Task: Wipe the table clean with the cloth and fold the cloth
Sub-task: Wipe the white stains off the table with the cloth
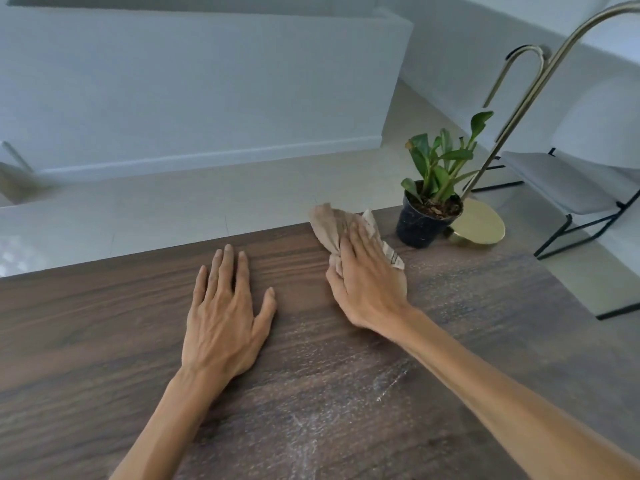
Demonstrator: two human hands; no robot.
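Cloth [330, 225] upper centre under our right hand [367, 282], fingers flat; left hand [225, 317] spread on table [104, 341].

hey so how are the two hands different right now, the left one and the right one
The left hand lies flat on the bare table with fingers spread and nothing under it; the right hand presses down on the crumpled cloth. The left hand sits nearer the person; the right hand reaches farther, close to the potted plant. Both are palm down on the table.
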